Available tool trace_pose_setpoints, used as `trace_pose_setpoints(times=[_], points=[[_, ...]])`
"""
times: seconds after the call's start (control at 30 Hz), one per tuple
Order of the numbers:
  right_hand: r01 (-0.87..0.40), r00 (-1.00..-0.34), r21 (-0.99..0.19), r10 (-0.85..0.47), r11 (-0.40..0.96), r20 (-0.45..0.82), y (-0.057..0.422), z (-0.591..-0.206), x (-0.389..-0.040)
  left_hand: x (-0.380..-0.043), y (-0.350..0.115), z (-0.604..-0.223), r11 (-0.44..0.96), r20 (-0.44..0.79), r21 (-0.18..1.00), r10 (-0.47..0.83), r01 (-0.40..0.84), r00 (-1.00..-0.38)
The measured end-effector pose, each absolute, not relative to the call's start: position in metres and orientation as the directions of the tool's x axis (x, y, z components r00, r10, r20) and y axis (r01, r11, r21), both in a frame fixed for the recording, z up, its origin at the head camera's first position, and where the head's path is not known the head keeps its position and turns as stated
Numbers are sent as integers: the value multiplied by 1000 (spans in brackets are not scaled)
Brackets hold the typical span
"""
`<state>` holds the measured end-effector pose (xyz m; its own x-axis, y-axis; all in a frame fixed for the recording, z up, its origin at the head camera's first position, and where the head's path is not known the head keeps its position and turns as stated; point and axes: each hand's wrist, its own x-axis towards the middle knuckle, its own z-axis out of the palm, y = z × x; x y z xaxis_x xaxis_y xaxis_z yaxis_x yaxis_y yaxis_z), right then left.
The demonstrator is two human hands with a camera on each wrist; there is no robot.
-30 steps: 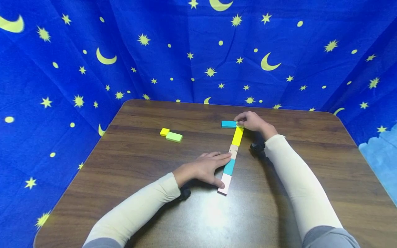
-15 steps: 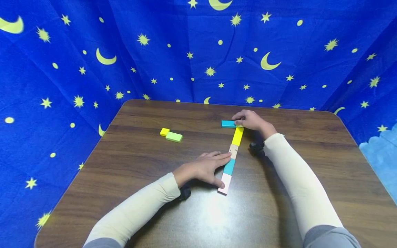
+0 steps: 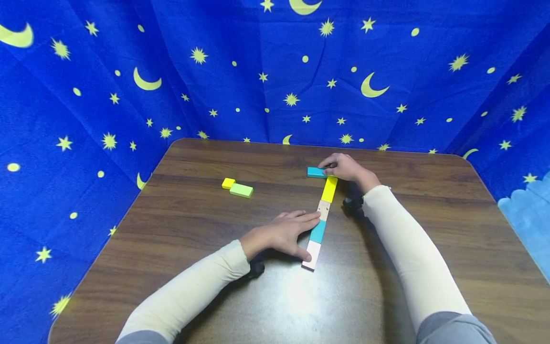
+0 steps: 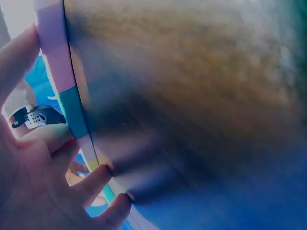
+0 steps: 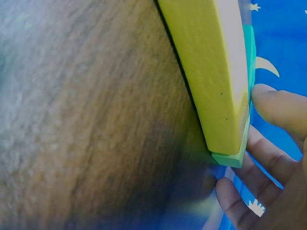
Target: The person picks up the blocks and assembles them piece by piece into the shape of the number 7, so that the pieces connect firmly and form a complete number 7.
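Observation:
A line of flat blocks runs away from me in the head view: a pale pink block, a teal block, a bare-wood block with dark dots and a yellow block. My left hand rests along its left side with fingers spread, thumb on the pink block, fingertips by the bare-wood one. At the far end a blue block lies crosswise. My right hand pinches its right end between thumb and fingers. A light green block, mostly hidden, sits against the yellow block's end.
A small yellow block and a lime green block lie touching on the left of the wooden table. A blue star-patterned curtain hangs behind the table's far edge.
My right hand has slid a little left, from the light green block towards the blue one, covering more of both. My left hand and the line of blocks stay in place.

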<state>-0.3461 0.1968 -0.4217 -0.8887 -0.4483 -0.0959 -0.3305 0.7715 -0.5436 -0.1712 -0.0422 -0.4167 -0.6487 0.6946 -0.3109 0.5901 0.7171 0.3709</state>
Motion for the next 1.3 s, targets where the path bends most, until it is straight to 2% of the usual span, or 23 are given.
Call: trace_pose_setpoints(times=[0.67,1.03,1.3], points=[[-343,-906,-561,-423,753,-14,233,-401,-308,-174,-41,-420,711,-292,371,700,598,-652],[-425,-879,-476,-476,770,14,244,-409,-293,-174,-42,-418,705,-298,355,708,614,-640],[-447,-868,-458,-496,768,15,240,-407,-284,-174,-41,-416,701,-303,363,712,614,-634]])
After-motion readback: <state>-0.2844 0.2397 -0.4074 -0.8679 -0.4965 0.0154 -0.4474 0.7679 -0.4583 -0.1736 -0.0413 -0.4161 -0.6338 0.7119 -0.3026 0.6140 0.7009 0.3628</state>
